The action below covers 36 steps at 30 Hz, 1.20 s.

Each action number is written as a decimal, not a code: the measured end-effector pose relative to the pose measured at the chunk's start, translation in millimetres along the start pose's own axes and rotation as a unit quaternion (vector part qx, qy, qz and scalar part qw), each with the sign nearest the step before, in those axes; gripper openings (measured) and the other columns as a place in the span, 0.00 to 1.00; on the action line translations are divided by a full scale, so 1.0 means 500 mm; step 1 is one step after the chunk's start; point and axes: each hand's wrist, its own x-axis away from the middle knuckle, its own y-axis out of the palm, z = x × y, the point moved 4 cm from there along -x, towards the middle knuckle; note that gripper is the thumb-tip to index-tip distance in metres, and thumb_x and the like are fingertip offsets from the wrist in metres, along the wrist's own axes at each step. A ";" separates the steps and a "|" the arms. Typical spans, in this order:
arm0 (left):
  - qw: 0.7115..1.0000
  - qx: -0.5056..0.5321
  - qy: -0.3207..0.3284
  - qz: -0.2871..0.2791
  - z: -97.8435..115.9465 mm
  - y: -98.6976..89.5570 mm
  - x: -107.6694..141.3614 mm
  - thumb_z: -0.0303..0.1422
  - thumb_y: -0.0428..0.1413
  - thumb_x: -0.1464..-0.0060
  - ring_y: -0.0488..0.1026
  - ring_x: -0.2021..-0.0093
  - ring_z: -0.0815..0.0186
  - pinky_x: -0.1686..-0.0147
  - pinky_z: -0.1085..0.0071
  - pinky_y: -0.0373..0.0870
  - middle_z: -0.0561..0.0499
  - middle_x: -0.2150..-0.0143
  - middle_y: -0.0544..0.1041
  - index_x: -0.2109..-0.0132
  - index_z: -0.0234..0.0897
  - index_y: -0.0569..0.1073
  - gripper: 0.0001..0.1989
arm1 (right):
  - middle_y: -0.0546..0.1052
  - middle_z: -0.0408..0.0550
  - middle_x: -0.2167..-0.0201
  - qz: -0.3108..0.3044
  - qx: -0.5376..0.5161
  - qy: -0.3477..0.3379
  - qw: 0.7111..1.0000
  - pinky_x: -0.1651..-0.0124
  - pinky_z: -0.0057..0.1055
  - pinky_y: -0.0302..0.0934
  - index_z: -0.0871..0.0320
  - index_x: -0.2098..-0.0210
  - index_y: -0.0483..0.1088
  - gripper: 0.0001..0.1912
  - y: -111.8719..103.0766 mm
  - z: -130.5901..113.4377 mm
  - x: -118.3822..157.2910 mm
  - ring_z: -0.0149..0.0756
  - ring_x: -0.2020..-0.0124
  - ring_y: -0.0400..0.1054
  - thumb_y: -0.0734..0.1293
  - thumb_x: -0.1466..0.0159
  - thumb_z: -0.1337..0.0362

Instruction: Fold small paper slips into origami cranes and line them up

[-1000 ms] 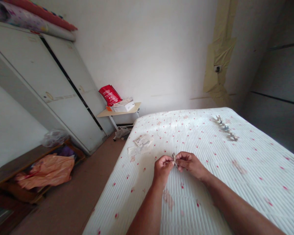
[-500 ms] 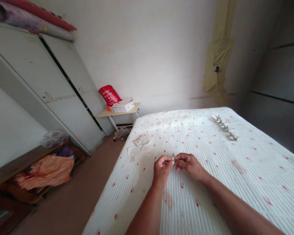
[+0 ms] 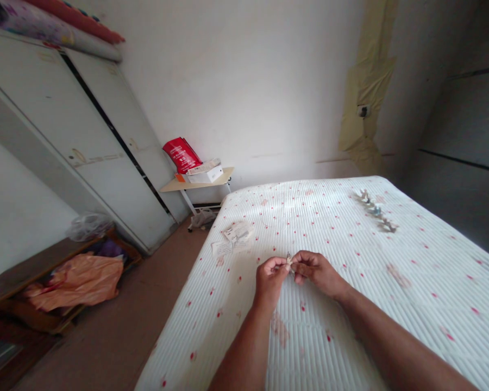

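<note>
Paper piece point(image 3: 289, 261) between both hands point(image 3: 292, 271)

Ribbed, matt cloth bedcover point(image 3: 334, 326); glossy red plastic bag point(image 3: 182, 156); thin, crinkled orange plastic bag point(image 3: 79, 282); smooth white metal-looking cabinet point(image 3: 93, 141); matt printed paper sheets point(image 3: 237, 232).

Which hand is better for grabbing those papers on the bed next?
Probably the left hand: it's closer to the papers, with the right hand farther off. Both seem to pinch a small thing, though.
</note>
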 end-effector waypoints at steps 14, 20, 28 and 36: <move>1.000 0.017 0.008 0.024 0.004 -0.005 0.000 0.33 0.58 0.59 0.65 0.74 0.70 0.72 0.75 0.61 0.52 0.74 0.72 0.70 0.32 0.73 0.08 | 0.67 0.39 0.82 0.020 0.076 -0.029 0.996 0.75 0.25 0.54 0.59 0.72 0.66 0.11 0.007 0.004 -0.002 0.27 0.81 0.61 0.63 0.42 0.57; 0.999 0.013 0.003 0.033 0.003 -0.007 -0.001 0.35 0.59 0.59 0.65 0.75 0.70 0.73 0.75 0.60 0.52 0.77 0.71 0.71 0.31 0.73 0.10 | 0.67 0.39 0.81 0.020 0.080 -0.023 0.996 0.75 0.25 0.54 0.59 0.72 0.65 0.12 0.011 0.002 -0.002 0.27 0.81 0.60 0.63 0.42 0.55; 0.999 0.013 0.009 0.042 0.016 -0.005 0.002 0.34 0.58 0.59 0.64 0.76 0.71 0.73 0.76 0.60 0.53 0.78 0.70 0.73 0.32 0.71 0.08 | 0.66 0.38 0.83 0.013 0.054 0.005 0.998 0.76 0.25 0.53 0.59 0.75 0.65 0.13 0.017 0.003 -0.002 0.26 0.82 0.59 0.65 0.45 0.55; 0.999 0.040 -0.002 0.026 0.002 -0.001 -0.004 0.34 0.58 0.59 0.65 0.76 0.71 0.74 0.76 0.60 0.53 0.78 0.70 0.72 0.32 0.71 0.08 | 0.64 0.36 0.89 0.013 -0.029 0.062 0.998 0.83 0.23 0.47 0.59 0.78 0.64 0.11 0.023 0.007 -0.004 0.23 0.88 0.55 0.65 0.48 0.58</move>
